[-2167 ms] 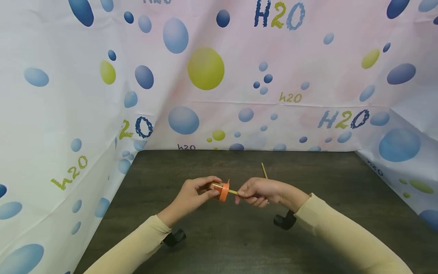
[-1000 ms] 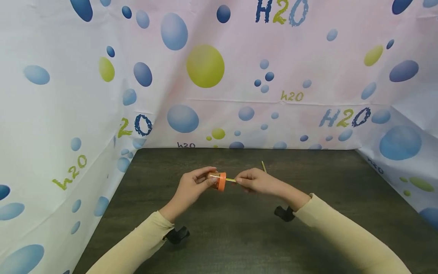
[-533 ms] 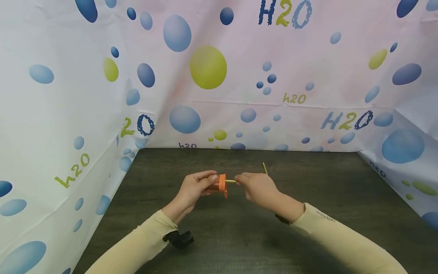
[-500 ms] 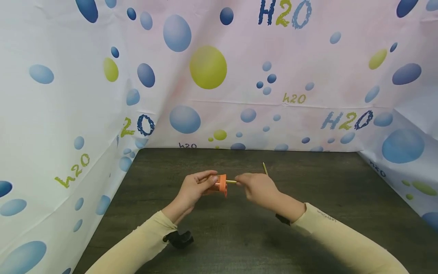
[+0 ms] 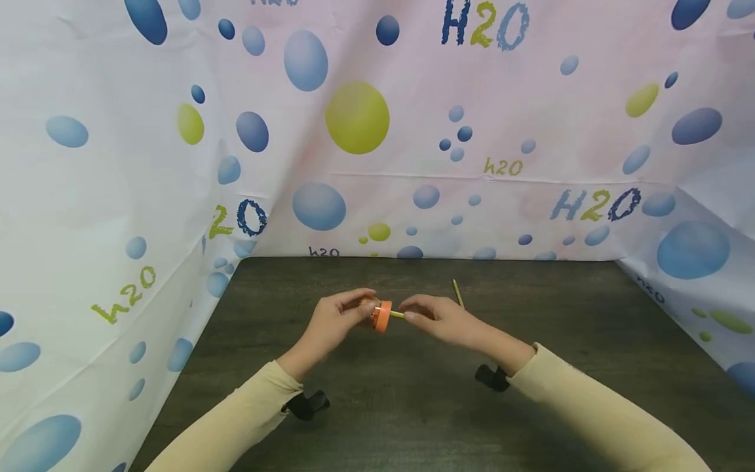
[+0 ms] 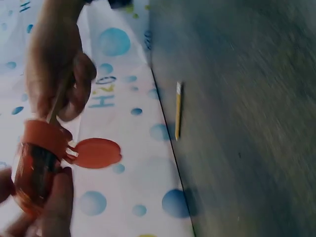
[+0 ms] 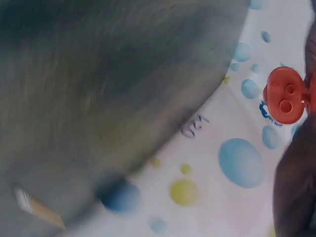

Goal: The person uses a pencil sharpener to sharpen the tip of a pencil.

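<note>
My left hand [image 5: 330, 326] grips a pencil sharpener [image 5: 382, 316] with a see-through container and an orange top, held sideways above the table. Its orange flip lid [image 6: 98, 153] hangs open to one side, and two round marks show on the lid's face in the right wrist view. A yellow pencil [image 5: 397, 314] has one end in the sharpener's top. My right hand [image 5: 445, 319] pinches that pencil close to the sharpener, thumb below and fingers above; the left wrist view shows the shaft [image 6: 60, 96] running along the fingers. The pencil's tip is hidden inside.
A second pencil [image 5: 457, 292] lies on the dark table [image 5: 401, 406] behind my right hand, partly covered by it in the head view. White sheeting with coloured dots [image 5: 501, 216] walls the table at the back and sides. A dark strap [image 5: 307, 405] sits at my left wrist.
My right hand has twisted over and back at the pencil, its fingers now looser than before. The sharpener has tilted a little in my left hand, which stays in about the same place.
</note>
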### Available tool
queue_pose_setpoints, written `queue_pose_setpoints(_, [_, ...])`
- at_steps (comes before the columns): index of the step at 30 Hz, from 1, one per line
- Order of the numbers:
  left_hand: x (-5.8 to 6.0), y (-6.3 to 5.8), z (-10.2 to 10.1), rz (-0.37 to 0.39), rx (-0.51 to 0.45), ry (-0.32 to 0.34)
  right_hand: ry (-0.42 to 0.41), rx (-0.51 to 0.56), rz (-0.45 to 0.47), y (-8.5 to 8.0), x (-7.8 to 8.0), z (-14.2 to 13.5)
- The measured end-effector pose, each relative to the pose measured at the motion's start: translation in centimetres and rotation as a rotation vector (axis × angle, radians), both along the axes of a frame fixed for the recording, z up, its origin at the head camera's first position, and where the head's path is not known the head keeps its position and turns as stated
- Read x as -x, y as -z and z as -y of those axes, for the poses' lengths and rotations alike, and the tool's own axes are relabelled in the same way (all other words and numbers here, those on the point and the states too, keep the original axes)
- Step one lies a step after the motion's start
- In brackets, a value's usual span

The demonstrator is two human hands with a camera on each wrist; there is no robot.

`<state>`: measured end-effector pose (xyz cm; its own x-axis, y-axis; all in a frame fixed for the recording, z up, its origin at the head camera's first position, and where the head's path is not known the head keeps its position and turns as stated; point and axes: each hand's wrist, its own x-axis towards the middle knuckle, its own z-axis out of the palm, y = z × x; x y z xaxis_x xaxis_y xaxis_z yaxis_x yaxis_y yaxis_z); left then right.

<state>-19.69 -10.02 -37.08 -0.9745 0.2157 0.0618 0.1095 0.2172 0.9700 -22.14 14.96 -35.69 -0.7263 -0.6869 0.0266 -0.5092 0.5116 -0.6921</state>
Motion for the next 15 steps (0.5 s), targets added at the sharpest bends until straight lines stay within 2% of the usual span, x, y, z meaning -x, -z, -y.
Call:
queue_pose_setpoints(4, [0.3,-0.1,-0.1,0.206,-0.134,-0.055,-0.002,-0.220,-0.796,0.7,-0.8,0.1])
queue_pose_setpoints(5, [0.3,-0.1,-0.1,0.245,-0.156,-0.059,0.009,-0.256,-0.967,0.9,-1.0,0.1])
queue_pose_setpoints(6, [0.3,-0.1,-0.1,0.273,-0.168,-0.064,0.017,-0.285,-1.103,1.1,-1.1,0.0])
queue_pose_setpoints(7, [0.4,-0.1,-0.1,0.291,-0.174,-0.058,0.027,-0.290,-1.192,1.3,-1.1,0.0])
queue_pose_setpoints(8, [0.4,0.0,-0.1,0.295,-0.174,-0.052,0.036,-0.299,-1.227,1.5,-1.1,0.1])
queue_pose_setpoints(9, [0.4,0.1,-0.1,0.282,-0.163,-0.044,0.046,-0.296,-1.224,1.6,-1.1,0.1])
queue_pose_setpoints(11, [0.3,0.4,-0.3,0.221,-0.132,-0.025,0.064,-0.285,-1.099,1.6,-1.2,0.2])
queue_pose_setpoints(13, [0.1,0.8,-0.4,0.128,-0.082,0.004,0.067,-0.239,-0.867,1.4,-1.1,0.1])
queue_pose_setpoints(15, [-0.3,1.2,-0.4,0.023,-0.032,0.040,0.035,-0.155,-0.537,1.0,-0.8,-0.1])
